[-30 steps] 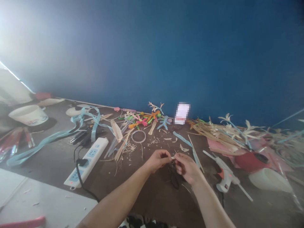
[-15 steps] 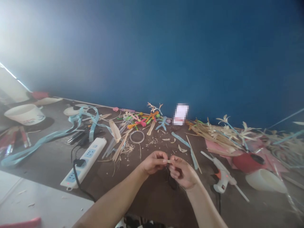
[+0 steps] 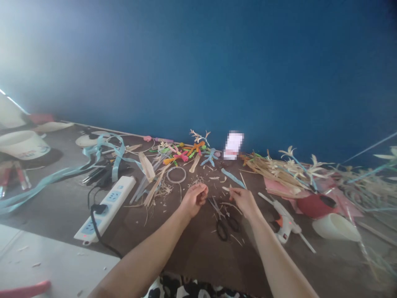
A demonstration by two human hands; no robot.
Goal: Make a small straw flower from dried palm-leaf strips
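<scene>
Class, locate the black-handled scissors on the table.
The scissors lie on the dark table, between the left hand and right hand.

Both forearms are bare from the elbow down, with no sleeves, watch, bracelet or gloves showing. The left hand (image 3: pixel 194 198) and right hand (image 3: pixel 244 199) carry no rings that can be made out. Low between the arms shows a garment in a black-and-white patchy print (image 3: pixel 186 289).
</scene>
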